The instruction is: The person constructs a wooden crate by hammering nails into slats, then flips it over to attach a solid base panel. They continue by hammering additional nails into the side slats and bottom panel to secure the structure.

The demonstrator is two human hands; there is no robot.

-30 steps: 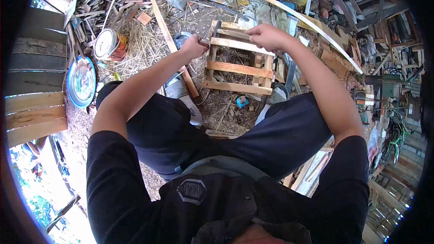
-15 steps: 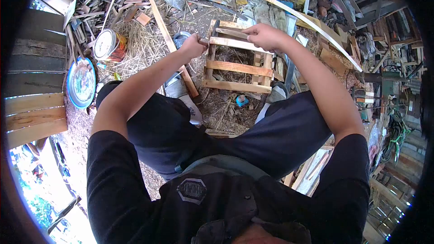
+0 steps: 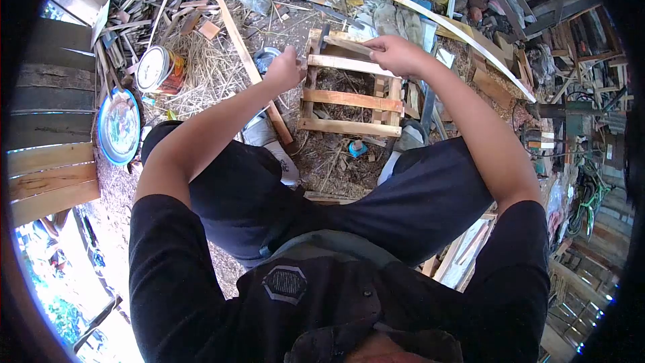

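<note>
A slatted wooden frame (image 3: pixel 353 102) sits on the ground between my feet. My right hand (image 3: pixel 398 57) is closed around the handle of a hammer (image 3: pixel 325 36), whose dark head hovers over the frame's far left corner. At the left end of one pale slat (image 3: pixel 346 64), my left hand (image 3: pixel 285 71) has its fingers pinched together. Whatever lies between those fingertips is too small to make out.
A blue-rimmed basin (image 3: pixel 119 126) and a paint can (image 3: pixel 160 69) stand at the left. A long board (image 3: pixel 248 60) lies left of the frame. Near my feet is a small blue container (image 3: pixel 357 148). Straw and wood scraps litter the ground.
The hammer head has shifted slightly up and to the right relative to the frame. My left hand has turned a little, staying by the slat's end. The frame stays put.
</note>
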